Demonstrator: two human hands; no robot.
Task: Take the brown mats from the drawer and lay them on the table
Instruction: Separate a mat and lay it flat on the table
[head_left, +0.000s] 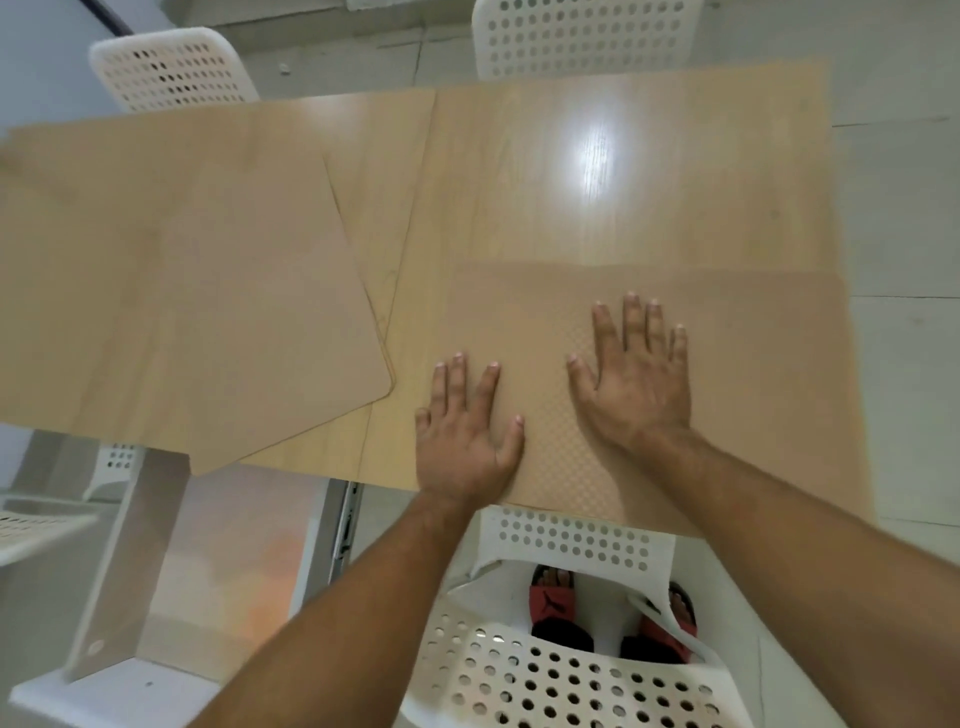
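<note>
Two brown mats lie on the light wooden table (519, 171). One brown mat (208, 312) lies on the left half, turned at an angle, its near corner hanging over the table's front edge. The other brown mat (753, 364), with a fine dotted texture, lies on the right half along the front edge. My left hand (467, 431) rests flat on that mat's left part, fingers spread. My right hand (634, 379) presses flat on its middle, fingers spread. Neither hand grips anything. No drawer can be made out.
A white perforated chair (561, 670) stands right below me at the table's front edge, my feet in red sandals (553, 608) behind it. Two more white chairs (171, 73) stand at the far side. A white table leg (130, 561) is at the lower left.
</note>
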